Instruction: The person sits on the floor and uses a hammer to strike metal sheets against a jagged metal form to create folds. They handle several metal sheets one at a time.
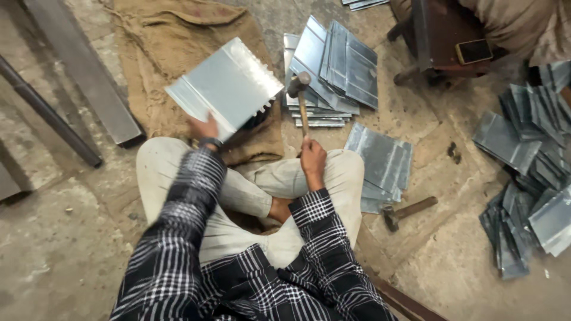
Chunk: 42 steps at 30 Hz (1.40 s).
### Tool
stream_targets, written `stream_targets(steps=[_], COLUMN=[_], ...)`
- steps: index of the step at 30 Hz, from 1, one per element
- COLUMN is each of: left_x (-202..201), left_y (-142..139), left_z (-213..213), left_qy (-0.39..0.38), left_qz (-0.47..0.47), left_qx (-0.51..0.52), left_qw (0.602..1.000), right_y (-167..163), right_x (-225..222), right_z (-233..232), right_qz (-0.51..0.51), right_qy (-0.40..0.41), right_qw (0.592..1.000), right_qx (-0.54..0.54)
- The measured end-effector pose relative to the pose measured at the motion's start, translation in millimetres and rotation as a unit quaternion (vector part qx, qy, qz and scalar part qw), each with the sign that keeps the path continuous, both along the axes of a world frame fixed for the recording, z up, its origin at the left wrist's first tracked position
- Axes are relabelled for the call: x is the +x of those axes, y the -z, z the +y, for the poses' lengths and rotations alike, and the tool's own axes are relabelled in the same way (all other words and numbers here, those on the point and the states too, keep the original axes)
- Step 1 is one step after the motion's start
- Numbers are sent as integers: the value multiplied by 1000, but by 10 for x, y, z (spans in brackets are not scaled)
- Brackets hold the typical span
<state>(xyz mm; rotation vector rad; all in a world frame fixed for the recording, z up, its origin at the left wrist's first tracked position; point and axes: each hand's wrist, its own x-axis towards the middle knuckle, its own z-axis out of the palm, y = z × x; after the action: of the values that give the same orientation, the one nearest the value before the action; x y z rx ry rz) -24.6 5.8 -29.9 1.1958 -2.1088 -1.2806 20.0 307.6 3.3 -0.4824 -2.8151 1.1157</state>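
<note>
- Left hand [206, 128] clamped on the near corner of a shiny rectangular sheet-metal panel with a notched edge [226, 86], held tilted off the ground at 11 o'clock from the knees; panel blurred.
- Right hand [313, 160] fisted round the wooden handle of a steel-headed hammer [300, 95], head up at 12 o'clock.
- Brown burlap sack [178, 47] lies beneath the panel.
- Stack of flat grey metal sheets [336, 65] just past the hammer head, 1 o'clock.
- Second wooden-handled hammer [407, 211] on the concrete at 3 o'clock, beside more sheets [380, 160].
- Loose pile of bent sheets [529, 172] far right.
</note>
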Motion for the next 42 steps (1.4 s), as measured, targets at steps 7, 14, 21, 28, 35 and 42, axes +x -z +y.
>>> stream_targets(steps=[7,14,21,28,35,42], left_x=[751,-200,-451,-634,-384,-223], left_y=[159,-387,-413,-666,-478,-414], left_z=[1177,822,517,996,-38,-838], left_qy=[566,507,439,161,91,118], left_qz=[-129,65,-33,-276,-39,-39], left_qx=[97,-256,-294,-120,-416,-113], left_qw=[808,821,848,940,904,986], right_y=[-9,-73,-81,-54,-53,70], right_x=[-42,4,33,63,104,152], right_z=[124,196,151,48,-165,-281], right_qz=[65,85,68,70,40,7], right_qy=[-1,23,20,-30,-76,-87], right_qw=[998,992,995,994,988,989], right_qx=[-22,-86,-72,-82,-130,-120])
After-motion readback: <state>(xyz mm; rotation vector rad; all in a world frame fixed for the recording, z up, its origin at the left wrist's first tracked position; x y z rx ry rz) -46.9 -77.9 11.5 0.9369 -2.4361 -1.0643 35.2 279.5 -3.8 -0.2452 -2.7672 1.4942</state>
